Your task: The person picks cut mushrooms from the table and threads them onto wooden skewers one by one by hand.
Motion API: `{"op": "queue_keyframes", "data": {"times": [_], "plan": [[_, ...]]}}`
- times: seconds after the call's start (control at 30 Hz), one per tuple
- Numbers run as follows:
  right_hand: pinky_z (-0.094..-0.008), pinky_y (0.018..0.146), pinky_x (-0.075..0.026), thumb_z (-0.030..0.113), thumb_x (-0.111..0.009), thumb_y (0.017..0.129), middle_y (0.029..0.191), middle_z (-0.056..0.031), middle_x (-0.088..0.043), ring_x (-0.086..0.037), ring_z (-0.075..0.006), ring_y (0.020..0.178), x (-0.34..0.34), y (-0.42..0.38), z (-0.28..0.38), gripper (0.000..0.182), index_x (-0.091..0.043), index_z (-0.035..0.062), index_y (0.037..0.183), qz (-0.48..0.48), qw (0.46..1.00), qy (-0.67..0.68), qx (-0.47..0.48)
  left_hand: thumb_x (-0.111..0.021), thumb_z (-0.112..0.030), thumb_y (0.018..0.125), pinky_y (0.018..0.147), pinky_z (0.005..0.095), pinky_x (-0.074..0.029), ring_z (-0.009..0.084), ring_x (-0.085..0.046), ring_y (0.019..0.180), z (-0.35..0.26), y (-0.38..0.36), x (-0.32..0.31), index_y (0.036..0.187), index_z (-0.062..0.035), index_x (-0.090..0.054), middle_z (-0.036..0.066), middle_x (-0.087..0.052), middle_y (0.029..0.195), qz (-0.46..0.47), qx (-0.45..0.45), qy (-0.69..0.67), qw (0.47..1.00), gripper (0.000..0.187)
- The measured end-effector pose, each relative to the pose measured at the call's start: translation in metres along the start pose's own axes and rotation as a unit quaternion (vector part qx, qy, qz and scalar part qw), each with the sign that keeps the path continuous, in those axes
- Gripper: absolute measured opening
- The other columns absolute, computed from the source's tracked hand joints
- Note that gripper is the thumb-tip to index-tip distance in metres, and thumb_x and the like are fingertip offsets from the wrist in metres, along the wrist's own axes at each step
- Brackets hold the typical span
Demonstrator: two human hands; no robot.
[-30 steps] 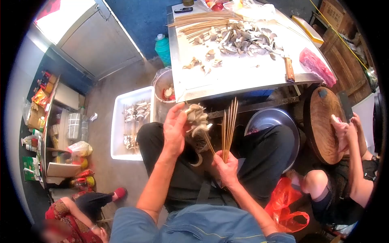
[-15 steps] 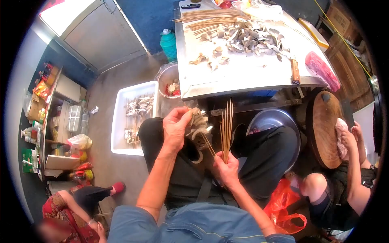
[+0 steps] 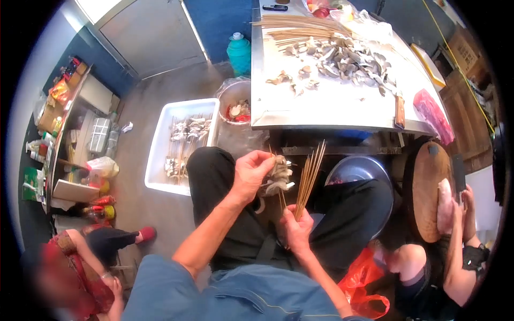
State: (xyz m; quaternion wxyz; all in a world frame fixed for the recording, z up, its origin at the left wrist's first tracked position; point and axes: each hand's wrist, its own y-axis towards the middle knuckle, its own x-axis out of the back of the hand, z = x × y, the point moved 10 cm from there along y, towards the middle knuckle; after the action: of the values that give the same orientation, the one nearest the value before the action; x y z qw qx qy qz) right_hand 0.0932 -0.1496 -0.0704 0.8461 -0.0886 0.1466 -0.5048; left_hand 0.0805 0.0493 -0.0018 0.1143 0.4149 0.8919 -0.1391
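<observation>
While the right hand [image 3: 296,231] grips a bundle of thin bamboo skewers [image 3: 309,179] upright above the lap, the left hand [image 3: 250,175] pinches pale grey mushroom pieces [image 3: 277,176] onto one skewer; threading appears underway, next needing another piece pushed down.
</observation>
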Motion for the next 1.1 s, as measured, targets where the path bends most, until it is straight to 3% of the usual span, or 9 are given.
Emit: {"op": "queue_keyframes", "data": {"times": [0.1,0.43,0.53,0.63,0.8,0.97,1.1], "plan": [[-0.0206,0.054,-0.041,0.012,-0.062,0.089,0.071,-0.0001,-0.059,-0.053,-0.0068,0.061,-0.003,-0.002,-0.004,0.011,-0.058,0.0026,0.094,0.027,0.998,0.029,-0.041,-0.066,-0.01,0.088,0.067,0.0196,-0.048,0.0059,-0.059,0.073,0.002,0.001,-0.002,0.097,0.0011,-0.065,0.003,-0.068,0.085,0.009,-0.001,-0.002,1.0,0.014],[-0.0187,0.043,-0.032,0.014,-0.063,0.088,0.066,-0.0017,-0.059,-0.044,-0.0048,0.048,-0.01,0.004,-0.001,0.013,-0.058,0.0042,0.094,0.049,0.992,0.069,-0.09,-0.065,-0.01,0.089,0.07,0.0215,-0.05,0.008,-0.062,0.075,-0.001,-0.001,-0.002,0.097,0.0019,-0.065,0.005,-0.069,0.088,0.007,-0.001,-0.014,1.0,0.014],[-0.0196,0.046,-0.036,0.015,-0.063,0.089,0.067,-0.0012,-0.059,-0.047,-0.0054,0.051,-0.013,0.008,0.004,0.013,-0.059,0.004,0.094,0.048,0.995,0.036,-0.076,-0.065,-0.008,0.088,0.071,0.0223,-0.051,0.0086,-0.063,0.077,-0.001,0.004,-0.002,0.097,0.0012,-0.066,0.005,-0.069,0.088,-0.004,-0.005,-0.043,0.999,0.013],[-0.0234,0.061,-0.045,0.015,-0.063,0.089,0.073,0.0002,-0.059,-0.054,-0.0081,0.066,-0.003,0.009,0.006,0.013,-0.061,0.0026,0.093,0.001,0.998,-0.061,0.003,-0.066,-0.007,0.087,0.071,0.0227,-0.052,0.0091,-0.063,0.077,0.005,0.004,0.004,0.097,0.0006,-0.066,0.004,-0.069,0.088,-0.021,0.012,-0.012,1.0,0.013],[-0.0238,0.073,-0.044,0.014,-0.063,0.09,0.086,0.0012,-0.059,-0.053,-0.0079,0.079,0.0,0.02,0.004,0.02,-0.062,-0.0006,0.103,-0.007,0.999,-0.045,0.026,-0.066,-0.008,0.087,0.067,0.0208,-0.048,0.0069,-0.06,0.075,0.006,0.003,-0.001,0.098,0.0009,-0.065,0.003,-0.067,0.086,-0.017,-0.006,-0.035,0.999,0.014],[-0.0269,0.08,-0.044,0.01,-0.059,0.091,0.093,-0.0045,-0.061,-0.055,-0.0131,0.086,-0.015,0.022,0.038,0.019,-0.062,-0.0011,0.106,0.004,0.98,-0.148,0.13,-0.067,-0.007,0.087,0.068,0.0207,-0.048,0.007,-0.06,0.075,0.007,0.004,0.0,0.097,0.0013,-0.064,0.003,-0.067,0.087,-0.012,-0.018,-0.05,0.999,0.014],[-0.028,0.081,-0.044,0.008,-0.057,0.091,0.096,-0.0063,-0.061,-0.056,-0.0145,0.089,-0.019,0.032,0.036,0.018,-0.062,-0.0002,0.106,0.027,0.987,-0.124,0.103,-0.067,-0.007,0.086,0.068,0.0205,-0.048,0.0069,-0.06,0.076,0.006,0.003,0.001,0.095,0.0011,-0.065,0.003,-0.067,0.086,-0.018,-0.014,-0.056,0.998,0.012]]}}
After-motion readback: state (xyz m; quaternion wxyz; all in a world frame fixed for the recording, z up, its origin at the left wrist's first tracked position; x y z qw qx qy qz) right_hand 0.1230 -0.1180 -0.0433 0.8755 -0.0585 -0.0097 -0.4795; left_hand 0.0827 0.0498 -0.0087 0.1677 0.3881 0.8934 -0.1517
